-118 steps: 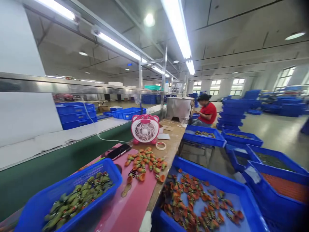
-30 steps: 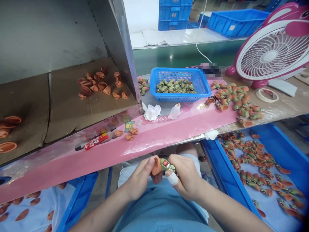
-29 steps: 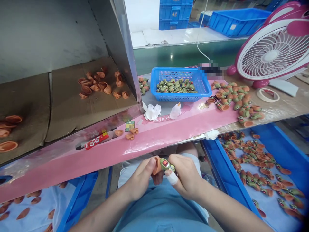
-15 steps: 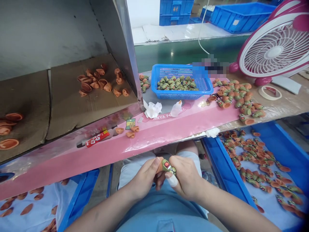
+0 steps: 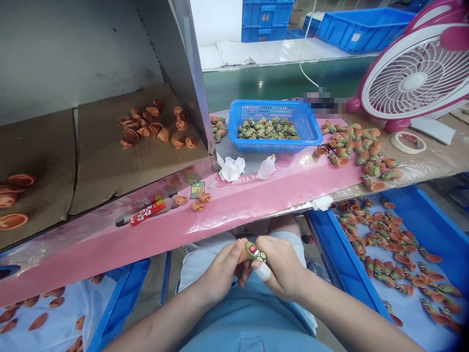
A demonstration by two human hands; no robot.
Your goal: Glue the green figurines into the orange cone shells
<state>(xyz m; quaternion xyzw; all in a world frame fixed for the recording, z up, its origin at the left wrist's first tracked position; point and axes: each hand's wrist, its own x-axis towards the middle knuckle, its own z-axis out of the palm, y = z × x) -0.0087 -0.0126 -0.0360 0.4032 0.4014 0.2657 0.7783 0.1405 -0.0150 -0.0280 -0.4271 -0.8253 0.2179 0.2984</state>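
Observation:
Both my hands meet over my lap around one small clay frog-like figurine (image 5: 252, 250), orange at one end and green with a red patch and round eye-like spots at the other. My left hand (image 5: 220, 271) is closed on the orange end, its thumb laid along the top. The fingers of my right hand (image 5: 286, 268) are wrapped around the green end, and white tape covers its thumb. Much of the figurine is hidden by my fingers. In front of me, a blue basket (image 5: 240, 144) holds several green frog-like pieces.
A pink-covered table (image 5: 234, 203) carries loose orange clay pieces (image 5: 198, 207), a red glue tube (image 5: 146, 213), a small bottle (image 5: 266, 167), crumpled tissue (image 5: 232, 168), joined figurines (image 5: 370, 146), tape roll (image 5: 408, 142) and fan (image 5: 414, 80). Blue trays (image 5: 331, 249) flank me; an open booth (image 5: 110, 146) stands left.
The hands keep the same hold on the figurine, with hardly any movement. The whole view has shifted very slightly.

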